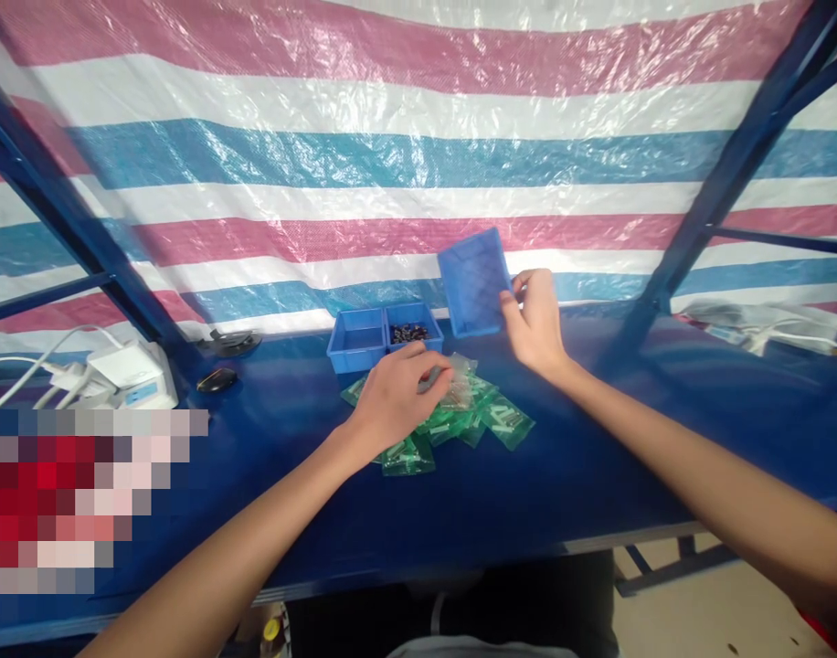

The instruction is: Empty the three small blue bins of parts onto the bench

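Note:
My right hand (535, 320) grips the edge of a blue plastic bin (474, 283), which is tilted up above the table. Over a pile of small green plastic packets (507, 420), my left hand (406, 388) has its fingers pinched together. A clear packet (460, 388) is at its fingertips, and the fingers seem closed on it. Behind the pile stand two more blue bins side by side. The left bin (356, 356) shows a bare floor; the right bin (432, 322) has small dark parts (410, 334) inside.
A white power strip (159, 379) with plugs and cables sits at the left, beside a black computer mouse (217, 379). Clear plastic bags (768, 324) lie at the far right. Blue metal posts and a striped plastic sheet (391, 155) bound the blue table (501, 503).

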The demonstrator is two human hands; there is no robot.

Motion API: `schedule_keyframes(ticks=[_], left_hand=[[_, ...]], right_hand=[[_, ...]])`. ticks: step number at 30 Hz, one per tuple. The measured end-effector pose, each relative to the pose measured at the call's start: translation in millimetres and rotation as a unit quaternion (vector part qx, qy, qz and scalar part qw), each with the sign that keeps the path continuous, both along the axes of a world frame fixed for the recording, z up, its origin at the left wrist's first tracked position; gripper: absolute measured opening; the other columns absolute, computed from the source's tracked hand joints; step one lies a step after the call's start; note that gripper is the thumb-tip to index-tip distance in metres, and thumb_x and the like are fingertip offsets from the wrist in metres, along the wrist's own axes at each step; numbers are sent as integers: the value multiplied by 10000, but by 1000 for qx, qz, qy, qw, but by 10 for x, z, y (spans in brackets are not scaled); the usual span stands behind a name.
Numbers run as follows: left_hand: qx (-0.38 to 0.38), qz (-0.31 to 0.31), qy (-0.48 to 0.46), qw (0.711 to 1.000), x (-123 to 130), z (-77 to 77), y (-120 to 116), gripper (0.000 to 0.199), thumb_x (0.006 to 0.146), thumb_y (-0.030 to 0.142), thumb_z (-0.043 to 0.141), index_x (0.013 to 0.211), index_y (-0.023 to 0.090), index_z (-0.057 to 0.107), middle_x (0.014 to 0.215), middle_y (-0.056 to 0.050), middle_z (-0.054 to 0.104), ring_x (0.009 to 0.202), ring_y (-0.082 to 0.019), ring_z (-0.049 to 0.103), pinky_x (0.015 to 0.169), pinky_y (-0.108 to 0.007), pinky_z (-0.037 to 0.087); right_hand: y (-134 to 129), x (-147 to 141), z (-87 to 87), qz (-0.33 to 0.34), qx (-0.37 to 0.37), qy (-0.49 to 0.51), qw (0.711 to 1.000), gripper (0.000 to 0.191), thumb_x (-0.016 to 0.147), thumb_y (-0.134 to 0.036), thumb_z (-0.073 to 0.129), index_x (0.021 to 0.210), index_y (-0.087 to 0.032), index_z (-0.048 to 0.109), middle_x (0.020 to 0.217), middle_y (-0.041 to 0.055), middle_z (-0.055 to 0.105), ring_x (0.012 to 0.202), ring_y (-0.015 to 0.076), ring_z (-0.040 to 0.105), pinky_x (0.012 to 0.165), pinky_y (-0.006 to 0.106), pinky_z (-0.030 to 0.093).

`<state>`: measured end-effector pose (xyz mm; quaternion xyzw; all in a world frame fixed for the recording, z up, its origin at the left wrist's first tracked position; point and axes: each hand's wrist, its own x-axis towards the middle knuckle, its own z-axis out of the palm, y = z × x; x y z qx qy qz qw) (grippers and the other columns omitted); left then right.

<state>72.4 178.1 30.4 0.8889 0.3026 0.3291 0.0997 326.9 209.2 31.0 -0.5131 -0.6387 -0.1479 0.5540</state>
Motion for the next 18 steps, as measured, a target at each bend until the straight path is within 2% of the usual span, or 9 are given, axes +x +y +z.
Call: schedule_keyframes(ticks=[2,5,9,11,13,15,18], left_hand=[[-31,32,27,999,-13,22,10,263,1018,407,550,1064,202,709,893,-20,612,758,-156,589,665,-303,440],[-12,99,53,994,-86,115,80,407,1011,454,548,1320,196,610,1041,-63,618,862,-206,613,736,-349,476],[82,175,100,976,-308,303,299,338,1030,346,504,1285,182,651,1048,-103,605,960,-271,606,784,-377,481],[89,167,151,970,-427,352,462,360,1011,378,542,1298,203,671,1049,-119,613,1016,-311,595,800,-388,476],[24,113,181,977,-509,344,637,404,1002,436,556,1349,257,658,1015,-100,636,958,-287,614,802,-377,475],[-26,66,172,983,-538,294,789,397,996,429,562,1328,247,682,998,-90,659,894,-252,627,811,-364,475],[-43,37,134,989,-515,199,919,334,989,375,561,1200,201,753,958,-86,674,828,-222,623,823,-358,478]], right_hand=[[120,103,-71,-42,-98,64,992,108,943,-331,450,895,-236,429,958,90,562,929,264,546,876,429,460],[254,202,-174,-86,-240,87,963,138,956,-334,438,877,-224,463,918,105,635,874,263,577,825,387,458],[342,221,-239,-97,-287,54,952,177,957,-274,431,848,-197,548,973,149,693,915,277,609,815,357,438],[363,200,-244,-95,-299,32,949,225,957,-252,431,802,-186,581,993,164,707,934,279,618,813,344,426],[369,172,-243,-87,-313,10,946,291,978,-265,420,770,-180,603,961,161,718,913,269,629,797,330,415],[362,145,-240,-79,-323,-11,943,314,990,-279,427,769,-174,624,924,147,724,883,257,635,776,318,403],[333,119,-237,-74,-329,-38,941,283,981,-264,455,804,-164,652,922,136,729,866,247,639,751,309,386]])
